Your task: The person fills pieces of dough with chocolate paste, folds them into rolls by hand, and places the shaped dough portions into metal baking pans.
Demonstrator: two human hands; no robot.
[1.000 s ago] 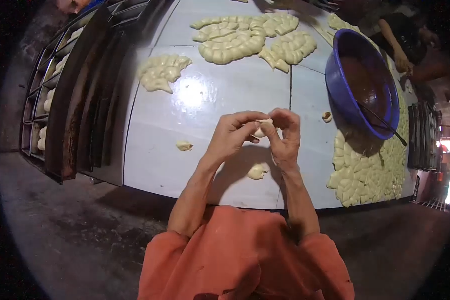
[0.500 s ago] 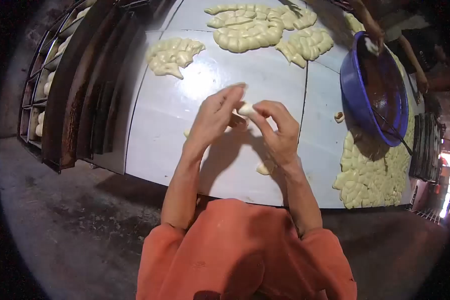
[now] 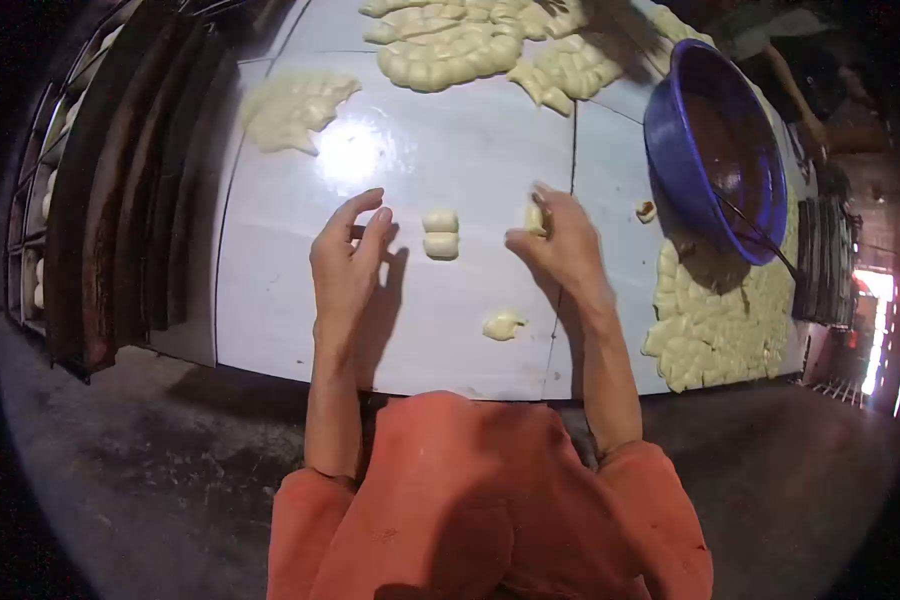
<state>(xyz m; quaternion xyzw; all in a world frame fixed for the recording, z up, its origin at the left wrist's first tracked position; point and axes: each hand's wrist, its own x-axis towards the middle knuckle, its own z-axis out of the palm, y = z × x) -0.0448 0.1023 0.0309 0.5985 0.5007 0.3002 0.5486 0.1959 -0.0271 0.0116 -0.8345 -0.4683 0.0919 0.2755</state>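
Observation:
Two small pale dough pieces (image 3: 441,245) lie touching, one behind the other, on the white tabletop between my hands. My left hand (image 3: 348,255) is to the left of them, thumb and fingers apart, holding nothing. On the other side, my right hand (image 3: 567,250) curls its fingers round another dough piece (image 3: 535,217), which shows partly between thumb and fingers. A loose, uneven scrap of dough (image 3: 504,324) rests nearer to me, below the pair.
Clusters of dough pieces lie at the back (image 3: 450,55), back left (image 3: 295,108) and front right (image 3: 715,325). A purple basin (image 3: 662,135) holding brown liquid and a thin rod stands at right. Racks (image 3: 100,220) are at far left. Another person's arm (image 3: 798,95) shows at upper right.
My hands were together with dough between them; now they are spread apart, and two dough pieces lie between them. The view has shifted, and the other person's hand has left the basin.

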